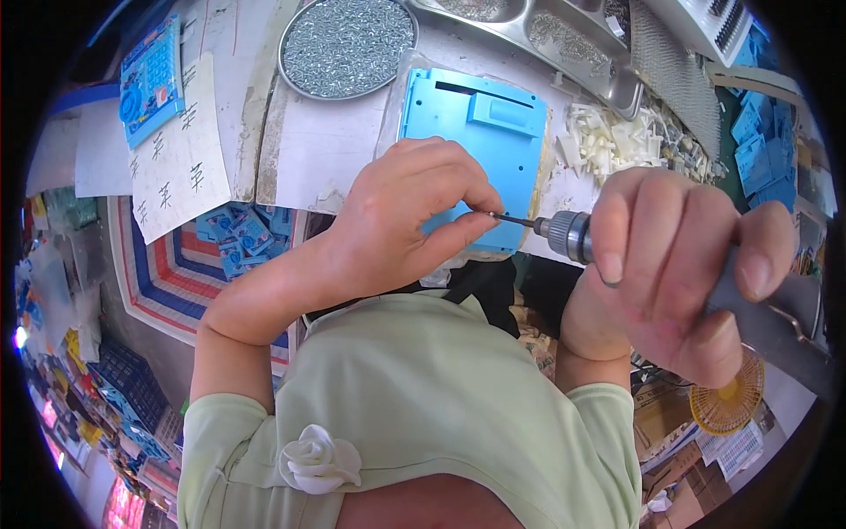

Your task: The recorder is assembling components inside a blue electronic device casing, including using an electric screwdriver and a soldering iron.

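My right hand (679, 256) is wrapped round a dark grey electric screwdriver (568, 236), held sideways with its chuck pointing left. A thin bit (520, 220) runs from the chuck to the fingertips of my left hand (414, 207). Thumb and forefinger of that hand are pinched at the bit's tip; whatever is between them is too small to make out. Beneath both hands lies a light blue plastic panel (493, 150) with a slot, a raised block and small holes. Part of it is covered by my left hand.
Beyond the panel stands a round metal dish (348, 44) of small silver screws. A compartmented metal tray (617, 93) and a heap of white plastic parts (608, 141) lie right. At left are a handwritten sheet (181, 159) and a blue toy piece (150, 84); a striped bag (159, 264) sits below.
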Action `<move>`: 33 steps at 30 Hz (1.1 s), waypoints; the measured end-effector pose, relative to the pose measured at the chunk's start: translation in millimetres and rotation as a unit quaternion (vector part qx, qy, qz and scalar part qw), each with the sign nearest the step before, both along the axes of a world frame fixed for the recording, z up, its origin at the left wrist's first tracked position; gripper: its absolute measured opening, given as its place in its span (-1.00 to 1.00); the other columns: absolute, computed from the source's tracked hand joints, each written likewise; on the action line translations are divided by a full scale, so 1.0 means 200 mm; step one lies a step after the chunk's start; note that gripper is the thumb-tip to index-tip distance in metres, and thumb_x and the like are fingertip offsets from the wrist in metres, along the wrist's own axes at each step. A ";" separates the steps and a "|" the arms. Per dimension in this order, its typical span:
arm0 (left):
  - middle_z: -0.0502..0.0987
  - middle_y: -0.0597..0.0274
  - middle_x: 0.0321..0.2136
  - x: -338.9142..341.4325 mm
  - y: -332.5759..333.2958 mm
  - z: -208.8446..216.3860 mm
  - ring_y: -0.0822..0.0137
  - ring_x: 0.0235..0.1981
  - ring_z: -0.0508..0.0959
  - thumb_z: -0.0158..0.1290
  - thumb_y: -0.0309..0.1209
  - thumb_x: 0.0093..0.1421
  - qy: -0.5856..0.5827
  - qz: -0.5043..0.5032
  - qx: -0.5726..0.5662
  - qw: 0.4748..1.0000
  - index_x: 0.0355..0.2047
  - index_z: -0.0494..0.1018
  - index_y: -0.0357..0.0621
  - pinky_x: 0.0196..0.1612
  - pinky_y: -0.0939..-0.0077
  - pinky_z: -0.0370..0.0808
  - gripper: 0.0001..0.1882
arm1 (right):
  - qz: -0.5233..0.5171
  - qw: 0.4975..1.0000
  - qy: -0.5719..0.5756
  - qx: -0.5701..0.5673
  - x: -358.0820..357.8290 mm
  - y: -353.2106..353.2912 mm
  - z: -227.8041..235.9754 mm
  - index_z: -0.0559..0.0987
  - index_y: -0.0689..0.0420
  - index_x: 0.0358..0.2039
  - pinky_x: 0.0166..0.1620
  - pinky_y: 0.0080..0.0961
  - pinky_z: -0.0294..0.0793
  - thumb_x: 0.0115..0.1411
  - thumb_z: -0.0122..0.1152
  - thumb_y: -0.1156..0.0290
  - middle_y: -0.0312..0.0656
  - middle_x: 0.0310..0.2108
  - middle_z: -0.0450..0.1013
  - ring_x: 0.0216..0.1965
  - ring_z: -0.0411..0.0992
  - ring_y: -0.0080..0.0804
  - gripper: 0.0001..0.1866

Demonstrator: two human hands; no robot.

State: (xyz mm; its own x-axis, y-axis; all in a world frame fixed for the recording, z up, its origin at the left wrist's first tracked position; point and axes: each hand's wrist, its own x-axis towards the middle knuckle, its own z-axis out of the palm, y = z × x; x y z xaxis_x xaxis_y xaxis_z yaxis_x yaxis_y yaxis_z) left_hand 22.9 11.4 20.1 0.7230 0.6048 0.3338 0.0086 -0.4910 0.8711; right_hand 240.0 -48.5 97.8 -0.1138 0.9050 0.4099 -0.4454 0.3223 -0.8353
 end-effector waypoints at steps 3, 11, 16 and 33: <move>0.59 0.22 -0.36 -0.02 0.01 -0.02 0.21 -0.36 0.54 0.32 -0.58 0.03 0.021 0.005 0.039 0.999 -0.31 0.59 -0.13 -0.25 0.32 0.44 -0.79 | 0.003 0.999 -0.038 -0.021 -0.05 0.01 0.02 0.44 -0.09 0.01 -0.35 -0.56 0.38 0.25 0.30 0.33 -0.49 -0.55 0.39 -0.59 0.30 -0.64 -0.66; 0.55 0.18 -0.34 -0.13 0.43 -0.11 0.11 -0.28 0.54 0.29 -0.49 0.05 0.086 0.197 0.261 0.941 -0.36 0.54 -0.12 -0.17 0.24 0.43 -0.84 | -0.049 0.995 -0.082 0.025 -0.04 0.04 -0.05 0.41 -0.02 0.02 -0.33 -0.49 0.33 0.31 0.16 0.32 -0.45 -0.57 0.33 -0.57 0.25 -0.59 -0.71; 0.57 0.20 -0.24 -0.25 0.61 -0.25 0.07 -0.10 0.51 0.31 -0.26 0.07 0.295 0.254 0.257 0.885 -0.36 0.64 -0.04 -0.01 0.05 0.37 -0.82 | -0.059 0.997 -0.042 0.039 -0.01 0.08 -0.12 0.37 0.06 0.03 -0.32 -0.38 0.37 0.30 0.23 0.34 -0.33 -0.56 0.33 -0.55 0.28 -0.48 -0.66; 0.52 0.02 -0.39 -0.18 0.71 -0.31 -0.04 -0.25 0.49 0.15 -0.34 0.19 0.257 0.259 0.340 0.867 -0.57 0.46 -0.16 -0.14 0.02 0.33 -0.77 | -0.132 0.989 -0.038 -0.057 -0.03 -0.29 -0.15 0.40 0.11 -0.10 -0.40 -0.36 0.39 0.23 0.38 0.42 -0.25 -0.54 0.38 -0.55 0.31 -0.42 -0.66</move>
State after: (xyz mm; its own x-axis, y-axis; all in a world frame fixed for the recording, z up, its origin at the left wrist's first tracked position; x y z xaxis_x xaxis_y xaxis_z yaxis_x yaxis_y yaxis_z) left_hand -13.4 154.2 -41.9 0.5718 0.6824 0.4554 0.6823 -0.7038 0.1979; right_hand 233.7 -107.3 68.0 0.1071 0.9468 0.3036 -0.2930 0.3219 -0.9003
